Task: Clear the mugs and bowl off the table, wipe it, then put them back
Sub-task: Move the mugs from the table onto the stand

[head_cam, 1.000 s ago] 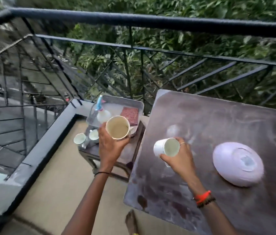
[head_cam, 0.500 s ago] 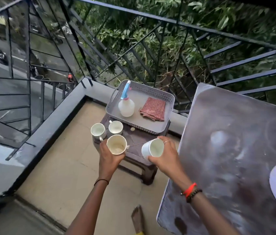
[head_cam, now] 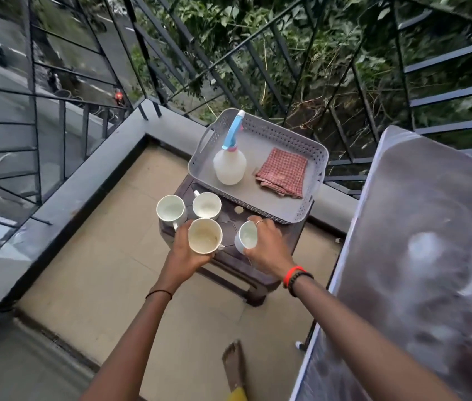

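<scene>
Mugs fill both hands: the left hand (head_cam: 182, 253) grips a cream mug (head_cam: 205, 235) and the right hand (head_cam: 269, 247) clasps a white mug (head_cam: 247, 237), both over the dark stool (head_cam: 230, 217). Two more mugs (head_cam: 171, 211) stand there, beside a grey tray (head_cam: 287, 134) holding a spray bottle (head_cam: 229, 166) and a checked cloth (head_cam: 282, 172).

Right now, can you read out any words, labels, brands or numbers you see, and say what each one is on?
No text can be read anywhere in this view.
Spray bottle: no label shows.
Grey tray and checked cloth: no writing.
Cream mug in the left hand, white mug in the right hand, two mugs on the stool: plain, no print visible.
</scene>
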The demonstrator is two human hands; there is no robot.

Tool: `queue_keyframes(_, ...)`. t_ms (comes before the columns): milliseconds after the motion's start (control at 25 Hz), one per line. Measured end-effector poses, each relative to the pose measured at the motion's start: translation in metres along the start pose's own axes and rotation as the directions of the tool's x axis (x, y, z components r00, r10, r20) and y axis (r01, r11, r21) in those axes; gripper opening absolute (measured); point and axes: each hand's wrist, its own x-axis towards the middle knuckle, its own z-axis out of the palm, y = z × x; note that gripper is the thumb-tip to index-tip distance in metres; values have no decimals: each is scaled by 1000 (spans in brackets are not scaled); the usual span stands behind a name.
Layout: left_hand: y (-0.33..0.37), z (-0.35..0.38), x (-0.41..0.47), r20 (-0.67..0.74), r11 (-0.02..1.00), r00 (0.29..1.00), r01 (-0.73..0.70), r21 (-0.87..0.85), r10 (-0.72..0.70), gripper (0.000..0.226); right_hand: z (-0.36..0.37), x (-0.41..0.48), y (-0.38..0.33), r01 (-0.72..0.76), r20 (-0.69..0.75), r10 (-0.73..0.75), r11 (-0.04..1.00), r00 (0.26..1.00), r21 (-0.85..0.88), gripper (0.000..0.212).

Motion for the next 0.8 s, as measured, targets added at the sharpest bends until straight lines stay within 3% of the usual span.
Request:
queue_keyframes(400,-12,1,7,-19,998,999,44,-38,-45,91,49,48,-7,139,50,-133,980,990,-146,65)
queue_keyframes(800,-26,7,5,-58,1000,998,26,-6,-26,100,60,64,-23,22,-82,-32,992,996,-122,73)
